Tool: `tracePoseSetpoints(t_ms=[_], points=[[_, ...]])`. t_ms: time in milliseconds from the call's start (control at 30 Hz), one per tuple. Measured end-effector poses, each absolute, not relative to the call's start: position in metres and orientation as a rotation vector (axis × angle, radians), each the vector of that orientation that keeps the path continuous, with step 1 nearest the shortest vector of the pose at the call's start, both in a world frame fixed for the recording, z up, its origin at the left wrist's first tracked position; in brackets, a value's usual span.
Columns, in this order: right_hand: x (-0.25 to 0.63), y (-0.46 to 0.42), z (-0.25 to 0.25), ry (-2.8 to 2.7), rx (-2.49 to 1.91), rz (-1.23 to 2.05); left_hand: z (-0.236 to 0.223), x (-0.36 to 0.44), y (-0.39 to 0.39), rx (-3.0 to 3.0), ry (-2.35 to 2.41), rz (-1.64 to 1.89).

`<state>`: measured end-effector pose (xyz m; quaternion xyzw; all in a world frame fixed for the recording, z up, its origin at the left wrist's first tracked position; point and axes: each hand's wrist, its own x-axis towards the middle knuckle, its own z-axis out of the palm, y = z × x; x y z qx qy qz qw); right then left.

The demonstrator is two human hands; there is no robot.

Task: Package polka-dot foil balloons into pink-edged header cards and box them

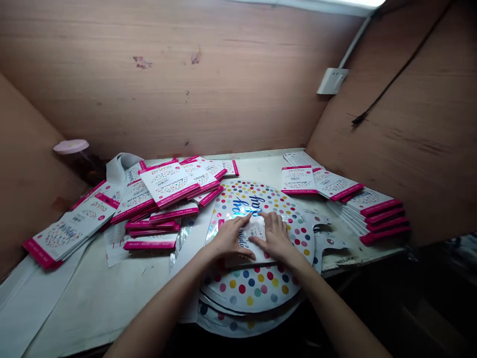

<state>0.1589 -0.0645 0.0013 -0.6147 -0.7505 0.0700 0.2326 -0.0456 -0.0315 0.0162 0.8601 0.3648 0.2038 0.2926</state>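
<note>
A stack of round foil balloons [253, 288], white with coloured dots and blue lettering, lies flat before me at the table's front edge. On top of it rests a white balloon packet [257, 231] with pink print, partly covered by my hands. My left hand [231, 237] grips the packet from its left side, its thumb lying across the near part. From the right, my right hand [275, 232] holds the same packet, with curled fingers on its face and the thumb pointing inward. The fingertips' undersides are hidden.
Packets with pink edges lie in a loose heap [167, 184] at the left and a fanned row [372, 204] at the right. A jar with a pink lid [71, 146] stands far left. Wooden panels [186, 79] enclose the table; a switch box [333, 81] hangs at right.
</note>
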Motion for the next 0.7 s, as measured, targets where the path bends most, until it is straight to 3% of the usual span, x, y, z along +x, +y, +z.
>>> tracePoseSetpoints(t_ms=[233,400,600,700], points=[[0.162,-0.151,-0.013,-1.822,-1.757,0.126,0.035,-0.026,0.005,2.267,1.263,0.303],[0.184,-0.149,0.003,-1.791,-1.603,0.246,0.057,-0.025,0.031,2.161,1.211,0.224],[0.279,-0.061,0.046,-1.631,-1.757,-0.011,0.090,-0.056,0.067,1.162,1.295,0.860],[0.317,0.014,0.062,-1.636,-1.907,-0.069,0.098,-0.050,0.074,1.066,1.355,1.001]])
